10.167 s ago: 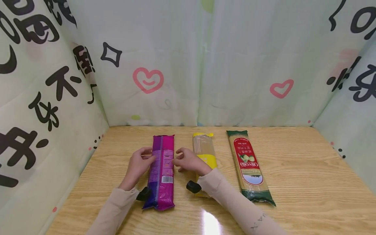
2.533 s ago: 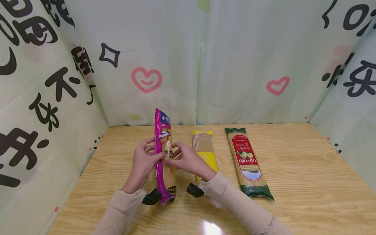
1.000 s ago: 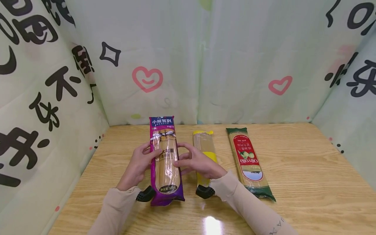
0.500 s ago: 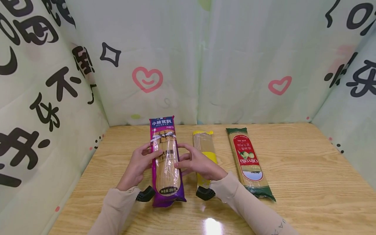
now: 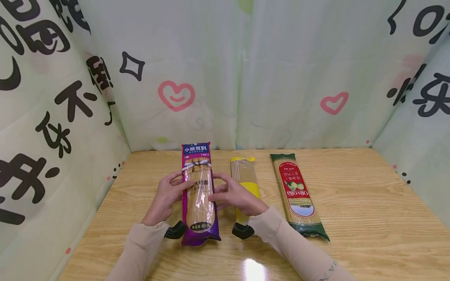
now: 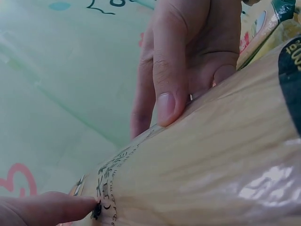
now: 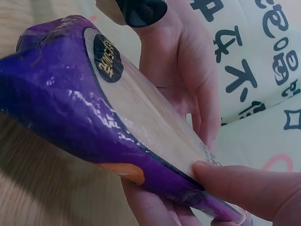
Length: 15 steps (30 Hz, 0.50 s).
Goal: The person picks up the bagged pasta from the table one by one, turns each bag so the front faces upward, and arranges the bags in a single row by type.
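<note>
A purple pasta packet (image 5: 200, 199) with a clear window onto the pasta is between my two hands in the head view, its printed front facing up. My left hand (image 5: 165, 197) grips its left edge, thumb on the front. On the opposite edge my right hand (image 5: 237, 195) holds it, thumb on the window and fingers around the side. In the right wrist view the packet's purple lower end (image 7: 70, 103) is tilted above the wooden surface. The left wrist view shows the clear window (image 6: 211, 141) close up, with a thumb pressing on it.
Just right of the purple packet, a yellow and clear pasta packet (image 5: 249, 189) lies partly behind my right hand. Farther right lies a green-ended spaghetti packet (image 5: 299, 195) with a red label. Printed curtains (image 5: 281, 78) enclose the wooden table (image 5: 369, 203) at the back and sides.
The purple packet first lay back side up, then was lifted and turned over to its windowed front. Over the last second it has lowered slightly, with both hands still holding it.
</note>
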Each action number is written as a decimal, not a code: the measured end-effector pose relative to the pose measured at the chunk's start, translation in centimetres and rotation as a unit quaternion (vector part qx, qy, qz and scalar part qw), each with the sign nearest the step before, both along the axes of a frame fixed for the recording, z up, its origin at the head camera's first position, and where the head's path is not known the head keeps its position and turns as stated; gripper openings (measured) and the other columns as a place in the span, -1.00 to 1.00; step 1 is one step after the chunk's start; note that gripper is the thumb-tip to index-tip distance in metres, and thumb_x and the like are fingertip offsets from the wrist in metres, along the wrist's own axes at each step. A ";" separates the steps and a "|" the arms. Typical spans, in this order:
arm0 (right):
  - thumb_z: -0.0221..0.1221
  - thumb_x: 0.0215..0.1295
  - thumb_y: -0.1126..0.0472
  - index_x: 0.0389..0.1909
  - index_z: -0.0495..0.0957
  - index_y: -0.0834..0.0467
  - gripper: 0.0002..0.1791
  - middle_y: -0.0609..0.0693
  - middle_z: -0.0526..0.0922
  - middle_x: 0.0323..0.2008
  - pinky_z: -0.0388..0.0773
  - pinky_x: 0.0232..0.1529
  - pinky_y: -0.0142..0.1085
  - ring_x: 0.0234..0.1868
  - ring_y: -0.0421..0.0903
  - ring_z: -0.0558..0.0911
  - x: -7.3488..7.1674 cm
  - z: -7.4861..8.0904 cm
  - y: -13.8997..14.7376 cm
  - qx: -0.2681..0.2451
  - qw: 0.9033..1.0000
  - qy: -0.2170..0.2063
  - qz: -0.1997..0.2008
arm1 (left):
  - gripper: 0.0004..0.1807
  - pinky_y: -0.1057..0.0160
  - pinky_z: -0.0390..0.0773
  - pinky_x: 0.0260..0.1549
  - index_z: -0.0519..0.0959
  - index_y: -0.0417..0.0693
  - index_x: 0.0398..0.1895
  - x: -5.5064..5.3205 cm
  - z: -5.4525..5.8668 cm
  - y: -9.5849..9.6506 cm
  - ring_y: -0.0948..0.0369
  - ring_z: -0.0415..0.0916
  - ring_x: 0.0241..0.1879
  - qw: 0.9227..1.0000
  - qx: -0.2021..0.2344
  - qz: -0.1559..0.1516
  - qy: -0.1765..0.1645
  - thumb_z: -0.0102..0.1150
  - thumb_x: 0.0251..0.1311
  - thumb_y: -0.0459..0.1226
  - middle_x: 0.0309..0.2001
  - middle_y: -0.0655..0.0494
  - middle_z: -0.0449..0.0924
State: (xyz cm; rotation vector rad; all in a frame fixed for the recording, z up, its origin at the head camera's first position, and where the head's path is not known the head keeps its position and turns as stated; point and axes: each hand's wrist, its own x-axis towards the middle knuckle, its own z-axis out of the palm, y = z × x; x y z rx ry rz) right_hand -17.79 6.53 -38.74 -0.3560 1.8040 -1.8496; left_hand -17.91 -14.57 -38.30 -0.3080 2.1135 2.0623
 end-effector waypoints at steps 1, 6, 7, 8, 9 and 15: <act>0.20 0.18 0.33 0.32 0.10 0.08 -0.28 0.25 0.58 -0.14 0.59 -0.27 -0.02 -0.22 0.10 0.63 0.0 -0.1 0.0 0.002 1.000 -0.001 -0.001 | -0.43 0.15 0.58 -0.25 0.33 -0.08 0.21 0.0 -0.1 0.0 0.11 0.56 -0.23 1.000 0.001 0.000 -0.001 0.25 0.10 -0.26 0.04 -0.18 0.45; 0.20 0.18 0.32 0.32 0.09 0.11 -0.28 0.24 0.58 -0.13 0.60 -0.28 -0.05 -0.22 0.08 0.63 -0.1 -0.7 -0.1 0.018 1.000 -0.006 -0.007 | -0.47 0.15 0.60 -0.30 0.33 -0.14 0.20 -0.4 -0.9 0.0 0.13 0.59 -0.31 1.000 0.011 0.000 -0.005 0.19 0.13 -0.33 0.01 -0.22 0.49; 0.20 0.17 0.32 0.32 0.08 0.12 -0.27 0.24 0.58 -0.13 0.60 -0.28 -0.05 -0.22 0.08 0.63 -0.1 -0.9 -0.1 0.021 1.000 -0.006 -0.008 | -0.47 0.15 0.60 -0.31 0.33 -0.14 0.19 -0.4 -1.1 0.0 0.14 0.60 -0.32 1.000 0.012 0.002 -0.007 0.19 0.12 -0.34 0.00 -0.22 0.50; 0.21 0.17 0.32 0.33 0.08 0.13 -0.27 0.24 0.58 -0.14 0.61 -0.29 -0.06 -0.23 0.08 0.64 -0.1 -1.0 -0.1 0.025 1.000 -0.007 -0.008 | -0.47 0.16 0.60 -0.31 0.33 -0.15 0.20 -0.5 -1.2 0.0 0.15 0.60 -0.33 1.000 0.011 0.002 -0.008 0.18 0.13 -0.34 0.00 -0.22 0.50; 0.21 0.16 0.33 0.33 0.08 0.14 -0.26 0.24 0.58 -0.15 0.61 -0.29 -0.06 -0.24 0.09 0.64 -0.2 -1.2 -0.1 0.027 1.000 -0.008 -0.008 | -0.47 0.17 0.60 -0.32 0.33 -0.15 0.19 -0.6 -1.4 0.0 0.15 0.60 -0.33 1.000 0.010 0.004 -0.010 0.18 0.13 -0.34 0.00 -0.22 0.50; 0.24 0.11 0.37 0.34 0.05 0.17 -0.20 0.24 0.58 -0.20 0.61 -0.30 -0.07 -0.31 0.10 0.65 -0.4 -2.0 -0.3 0.038 0.999 -0.017 -0.013 | -0.48 0.16 0.60 -0.31 0.34 -0.18 0.19 -0.8 -2.3 0.0 0.15 0.60 -0.34 1.000 0.007 0.004 -0.015 0.17 0.13 -0.35 -0.01 -0.23 0.51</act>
